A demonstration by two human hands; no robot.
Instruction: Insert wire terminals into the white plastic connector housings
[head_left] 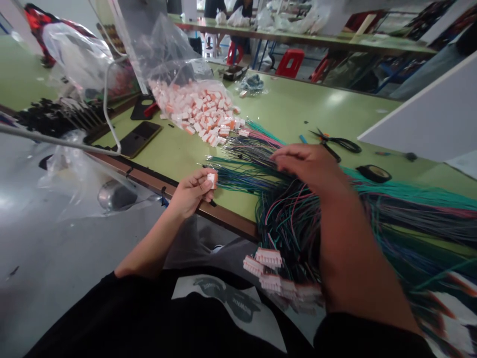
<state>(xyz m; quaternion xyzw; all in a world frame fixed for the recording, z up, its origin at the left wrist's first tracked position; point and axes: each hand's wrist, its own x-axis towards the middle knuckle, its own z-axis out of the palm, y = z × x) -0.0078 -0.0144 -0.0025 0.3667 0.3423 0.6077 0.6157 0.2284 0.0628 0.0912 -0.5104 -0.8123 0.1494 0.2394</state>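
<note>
My left hand (196,191) pinches a small white and orange connector housing (212,180) between thumb and fingers, near the table's front edge. Just right of it lie the tips of a bundle of blue and green wires (242,178). My right hand (307,164) hovers over dark wires (253,149), its fingers stretched to the left and slightly apart; no object shows in them. Beyond my left hand, a heap of similar white and orange connector housings (208,109) spills from a clear plastic bag (167,49). Finished-looking wired connectors (269,257) hang over the edge by my lap.
A phone (140,139) lies at the left behind a bent metal rod (107,94). Black-handled scissors (337,141) and a roll of black tape (373,173) rest right of the wires. A white panel (425,104) stands at the right. People are at a farther table.
</note>
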